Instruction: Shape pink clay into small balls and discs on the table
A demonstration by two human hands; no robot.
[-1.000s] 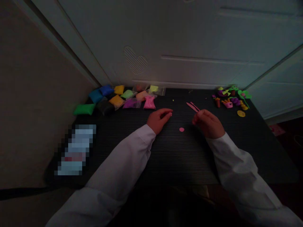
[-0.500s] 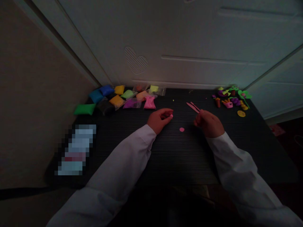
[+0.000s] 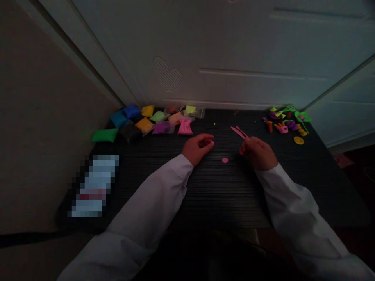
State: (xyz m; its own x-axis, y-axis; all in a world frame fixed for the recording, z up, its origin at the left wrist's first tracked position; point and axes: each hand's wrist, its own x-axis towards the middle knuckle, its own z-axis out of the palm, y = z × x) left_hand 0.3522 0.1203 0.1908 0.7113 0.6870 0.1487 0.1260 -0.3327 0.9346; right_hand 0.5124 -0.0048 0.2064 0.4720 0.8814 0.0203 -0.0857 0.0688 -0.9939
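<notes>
My left hand (image 3: 199,149) rests over the table, thumb and fingers pinched around a small lump of pink clay (image 3: 212,143), of which only a bit shows. To its right a flat pink clay disc (image 3: 225,160) lies on the dark table, between my two hands. My right hand (image 3: 260,153) is closed with its fingertips together; whatever may be in them is hidden. Just beyond its fingers are two slim pink modelling tools (image 3: 238,132), whose near ends reach the hand.
Bags of coloured clay, among them a pink bag (image 3: 185,127) and a green one (image 3: 104,135), line the back left. Small clay figures (image 3: 283,128) and a yellow clay disc (image 3: 299,140) sit at the back right. A phone (image 3: 98,185) with a blurred screen lies at left.
Both hands stay in nearly the same place. The right hand's fingers have shifted slightly, and less of the pink lump shows at the left fingertips.
</notes>
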